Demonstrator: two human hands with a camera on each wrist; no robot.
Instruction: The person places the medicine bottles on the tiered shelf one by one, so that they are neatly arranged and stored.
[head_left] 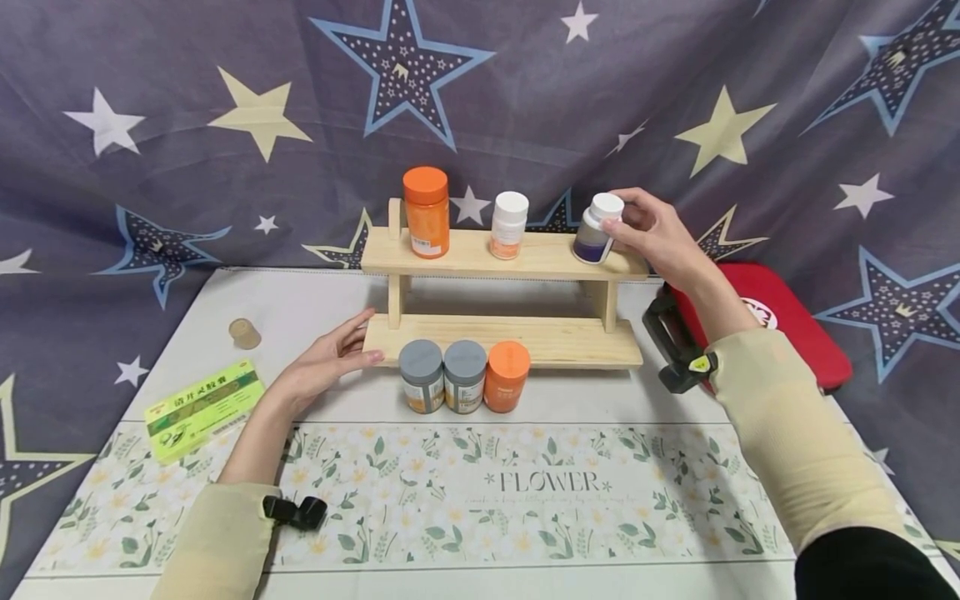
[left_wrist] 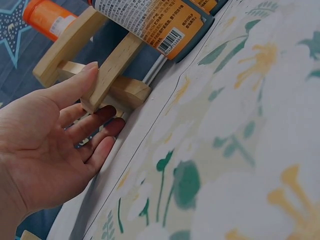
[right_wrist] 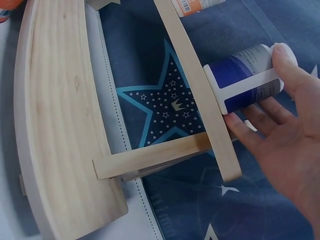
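Observation:
A two-tier wooden shelf (head_left: 495, 327) stands on the table. On its upper board, at the right end, my right hand (head_left: 663, 237) holds a white-capped pill bottle (head_left: 597, 229) with a purple and grey label. The right wrist view shows the thumb near the cap and the fingers around the far side of the bottle (right_wrist: 245, 80), its base at the board. My left hand (head_left: 322, 362) grips the lower board's left end, thumb (left_wrist: 82, 82) on one face and fingers behind. An orange bottle (head_left: 427, 212) and a small white bottle (head_left: 509, 225) stand on the upper board.
Before the shelf stand two grey-lidded bottles (head_left: 422, 375) and an orange-lidded bottle (head_left: 507, 377). At left lie a green medicine box (head_left: 202, 408) and a small brownish cup-like piece (head_left: 244, 333). A red case (head_left: 780, 325) with a black handle lies at right.

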